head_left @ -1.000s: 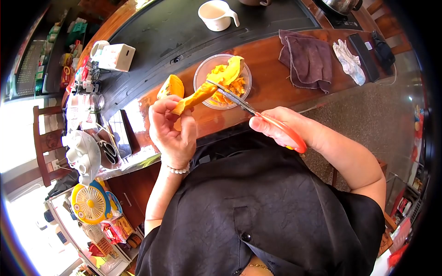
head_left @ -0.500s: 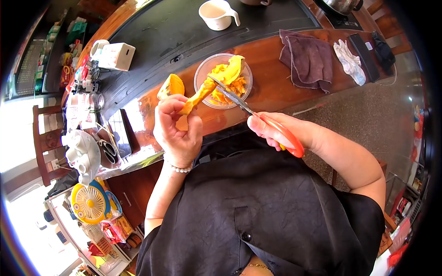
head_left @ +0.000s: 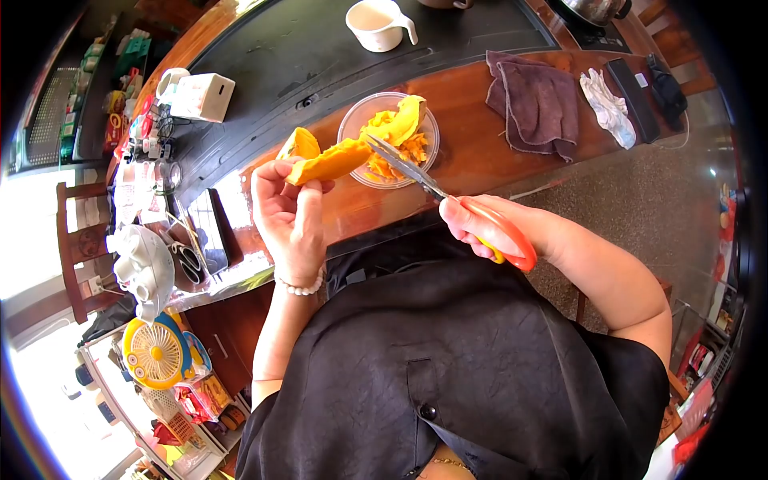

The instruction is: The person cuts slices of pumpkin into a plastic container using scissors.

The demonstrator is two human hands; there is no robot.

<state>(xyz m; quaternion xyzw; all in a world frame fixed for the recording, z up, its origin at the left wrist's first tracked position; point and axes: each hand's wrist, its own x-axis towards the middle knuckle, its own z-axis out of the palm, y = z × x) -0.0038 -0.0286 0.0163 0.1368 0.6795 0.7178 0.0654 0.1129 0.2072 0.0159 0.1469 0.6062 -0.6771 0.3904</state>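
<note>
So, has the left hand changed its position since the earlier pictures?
Yes. The left hand has moved to the left, farther from the round clear plastic bowl, which stands in practically the same place.

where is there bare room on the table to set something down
Bare wood between the clear bowl and the folded towel; bare black surface between the white cup and the white box. Crowded beside the bowl: the left hand with an orange piece, another chunk.
</note>
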